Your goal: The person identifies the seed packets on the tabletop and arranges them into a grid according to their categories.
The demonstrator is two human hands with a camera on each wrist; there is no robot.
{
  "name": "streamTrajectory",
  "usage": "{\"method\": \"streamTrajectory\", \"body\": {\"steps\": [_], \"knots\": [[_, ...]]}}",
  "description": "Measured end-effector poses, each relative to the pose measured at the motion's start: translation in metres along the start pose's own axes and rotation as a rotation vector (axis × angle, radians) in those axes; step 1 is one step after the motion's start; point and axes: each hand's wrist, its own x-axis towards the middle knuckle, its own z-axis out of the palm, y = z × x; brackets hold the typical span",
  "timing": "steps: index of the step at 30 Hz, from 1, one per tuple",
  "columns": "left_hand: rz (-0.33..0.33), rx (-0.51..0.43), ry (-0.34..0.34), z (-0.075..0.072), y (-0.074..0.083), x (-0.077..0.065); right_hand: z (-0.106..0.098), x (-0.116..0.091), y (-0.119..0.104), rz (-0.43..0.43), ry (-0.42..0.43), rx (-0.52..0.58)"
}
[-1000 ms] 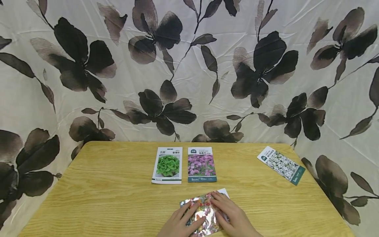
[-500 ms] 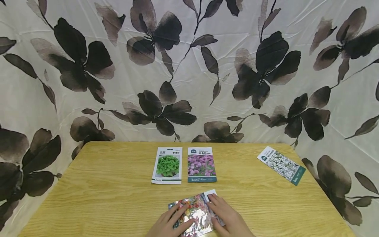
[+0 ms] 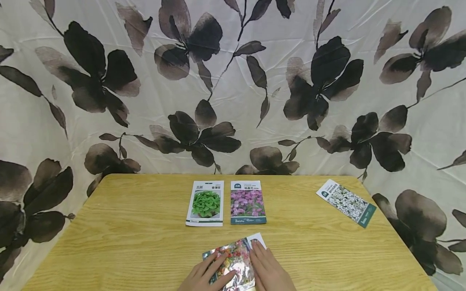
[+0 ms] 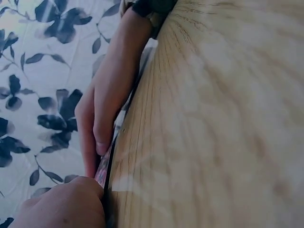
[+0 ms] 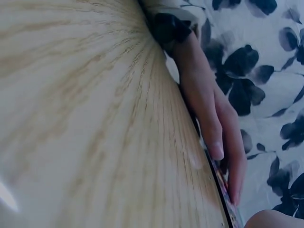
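A glossy seed packet (image 3: 238,262) printed with many-coloured flowers lies slantwise at the table's near side, its white end toward the upper right. On its left part rests my left hand (image 3: 208,275), fingers spread and fairly straight. My right hand (image 3: 271,267) lies across the right end, straight fingers close together over the white strip. The left wrist view has my left hand (image 4: 66,206) low in the corner, with the right hand (image 4: 111,85) beyond it. From the right wrist, the left hand (image 5: 206,107) shows flat at the packet. Both hands hide parts of the packet.
Farther back, a seed packet with green leaves (image 3: 206,203) stands left of one with pink-purple flowers (image 3: 248,202), both lying straight. A white-flower seed packet (image 3: 346,203) lies tilted near the right edge of the wooden table (image 3: 127,234). A floral cloth (image 3: 255,101) hangs behind.
The colourful packet has slid left with both hands on it. My right hand's fingers have come closer together over its white end. The other packets have stayed put.
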Motion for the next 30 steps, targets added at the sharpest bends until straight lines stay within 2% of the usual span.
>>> {"method": "streamTrajectory", "body": {"steps": [7, 15, 19, 24, 30], "knots": [[-0.003, 0.022, -0.02, -0.002, -0.001, -0.003, 0.005, 0.001, -0.006, 0.002, -0.057, -0.089], [-0.019, 0.022, -0.048, -0.005, 0.001, -0.003, 0.006, -0.002, -0.012, 0.06, -0.115, -0.077], [-0.023, 0.023, -0.087, -0.008, 0.001, -0.002, 0.004, 0.0, -0.013, 0.073, -0.143, -0.073], [-0.012, -0.015, -0.148, -0.013, -0.002, 0.0, 0.0, 0.004, -0.014, 0.101, -0.182, -0.03], [0.012, -0.039, -0.15, -0.014, -0.007, -0.001, -0.002, 0.007, -0.015, 0.15, -0.22, 0.084]]}}
